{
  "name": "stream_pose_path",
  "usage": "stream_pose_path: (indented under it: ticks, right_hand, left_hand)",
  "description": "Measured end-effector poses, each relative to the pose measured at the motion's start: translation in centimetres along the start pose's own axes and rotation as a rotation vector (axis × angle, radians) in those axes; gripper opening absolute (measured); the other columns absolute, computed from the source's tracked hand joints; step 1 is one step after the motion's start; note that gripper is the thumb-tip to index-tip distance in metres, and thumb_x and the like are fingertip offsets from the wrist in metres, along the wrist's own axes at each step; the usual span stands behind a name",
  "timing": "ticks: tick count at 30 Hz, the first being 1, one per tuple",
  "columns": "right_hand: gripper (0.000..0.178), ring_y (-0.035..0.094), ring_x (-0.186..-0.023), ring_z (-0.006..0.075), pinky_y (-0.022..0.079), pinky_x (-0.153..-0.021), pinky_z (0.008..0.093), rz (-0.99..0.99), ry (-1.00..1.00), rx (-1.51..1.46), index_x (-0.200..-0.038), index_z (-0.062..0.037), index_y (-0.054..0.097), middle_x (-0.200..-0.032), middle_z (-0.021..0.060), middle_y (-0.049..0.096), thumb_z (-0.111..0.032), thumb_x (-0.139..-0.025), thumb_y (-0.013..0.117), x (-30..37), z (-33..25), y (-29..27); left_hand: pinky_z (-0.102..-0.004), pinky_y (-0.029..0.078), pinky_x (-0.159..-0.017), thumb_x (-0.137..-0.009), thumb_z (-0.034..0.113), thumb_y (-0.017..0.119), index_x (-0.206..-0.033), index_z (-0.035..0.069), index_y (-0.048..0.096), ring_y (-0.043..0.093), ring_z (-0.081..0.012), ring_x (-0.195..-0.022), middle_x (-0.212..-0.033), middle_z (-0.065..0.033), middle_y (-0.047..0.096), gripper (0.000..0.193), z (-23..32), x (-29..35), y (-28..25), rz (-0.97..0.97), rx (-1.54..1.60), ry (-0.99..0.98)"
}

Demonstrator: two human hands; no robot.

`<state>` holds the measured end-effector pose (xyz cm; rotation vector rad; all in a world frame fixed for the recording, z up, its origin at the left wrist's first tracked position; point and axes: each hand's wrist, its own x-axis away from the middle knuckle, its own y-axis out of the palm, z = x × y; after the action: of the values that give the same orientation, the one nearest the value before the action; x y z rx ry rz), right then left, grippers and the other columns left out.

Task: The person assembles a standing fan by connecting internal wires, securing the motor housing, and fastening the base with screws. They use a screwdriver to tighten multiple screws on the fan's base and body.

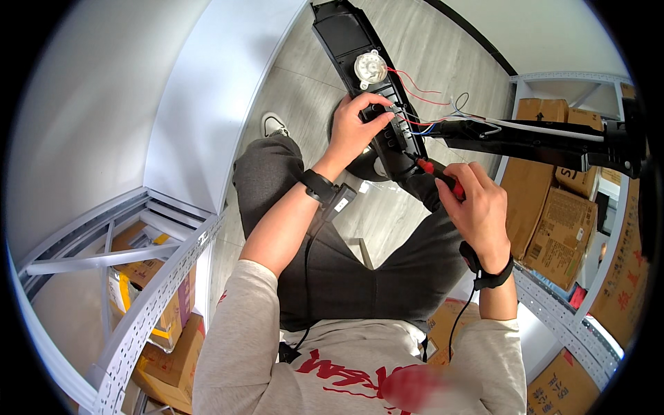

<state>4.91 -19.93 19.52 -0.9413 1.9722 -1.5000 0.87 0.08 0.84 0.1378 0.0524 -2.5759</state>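
The right hand pinches 1 red-black screwdriver, its tip unclear against the black plastic housing by the right leg. The left hand curves over this housing; if it pinches something, I cannot tell.

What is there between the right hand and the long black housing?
In the head view, a red-and-black screwdriver-like tool extends from the right hand toward the black housing.

Beneath me, the pale grey wood-grain floor bears 1 white lace-up shoe of mine. On my right, a white perforated metal rack holds brown cardboard boxes; on my left, a matching white metal rack holds taped brown cartons.
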Motion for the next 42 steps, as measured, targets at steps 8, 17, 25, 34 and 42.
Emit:
stream_pose_path:
  ticks: [8, 17, 25, 34, 42]
  right_hand:
    - [0.02, 0.064, -0.06, 0.0318, 0.05, -0.056, 0.0379, -0.037, 0.11, 0.026, -0.093, -0.0058, 0.063, -0.072, 0.0089, 0.064, -0.018, -0.085, 0.077, -0.4, 0.3, 0.2]
    - [0.025, 0.064, -0.061, 0.0337, 0.05, -0.057, 0.0394, -0.094, 0.073, 0.146, -0.09, -0.0031, 0.064, -0.069, 0.0115, 0.064, -0.026, -0.087, 0.075, -0.1, 0.7, -0.4]
    - [0.026, 0.065, -0.065, 0.0332, 0.05, -0.058, 0.0393, -0.124, 0.103, 0.039, -0.089, -0.0028, 0.062, -0.076, 0.0129, 0.067, -0.025, -0.086, 0.075, -0.2, 0.8, -0.2]
    - [0.024, 0.066, -0.068, 0.0323, 0.05, -0.058, 0.0387, -0.15, 0.115, 0.186, -0.088, -0.0039, 0.061, -0.078, 0.0129, 0.067, -0.024, -0.086, 0.075, -0.3, 0.6, -0.3]
    - [0.025, 0.066, -0.07, 0.0332, 0.051, -0.059, 0.0398, -0.095, 0.075, 0.011, -0.095, -0.0049, 0.058, -0.083, 0.0137, 0.066, -0.018, -0.085, 0.076, -0.5, 0.5, -0.2]
  left_hand:
    - [-0.0322, 0.049, -0.089, -0.081, 0.011, 0.08, -0.1, 0.009, 0.072, 0.064, -0.0198, -0.1, -0.105, -0.0076, 0.067, 0.02, 0.2, 0.1, 0.2, -0.006, -0.024, 0.029]
    - [-0.0326, 0.049, -0.088, -0.081, 0.011, 0.08, -0.1, 0.01, 0.072, 0.064, -0.0208, -0.099, -0.104, -0.0082, 0.067, 0.02, 0.4, 0.1, 0.1, -0.001, -0.026, -0.01]
    - [-0.0329, 0.049, -0.09, -0.081, 0.011, 0.08, -0.1, 0.01, 0.072, 0.064, -0.0216, -0.101, -0.105, -0.0087, 0.067, 0.02, 0.3, 0.1, 0.1, -0.01, -0.039, 0.033]
    - [-0.0329, 0.049, -0.09, -0.081, 0.011, 0.08, -0.099, 0.009, 0.072, 0.064, -0.0219, -0.101, -0.105, -0.0088, 0.067, 0.02, 0.4, 0.1, 0.2, -0.004, -0.004, 0.007]
    - [-0.0326, 0.049, -0.089, -0.081, 0.011, 0.08, -0.099, 0.01, 0.072, 0.064, -0.0215, -0.099, -0.103, -0.0081, 0.067, 0.019, 0.2, 0.1, 0.1, 0.006, -0.058, 0.019]
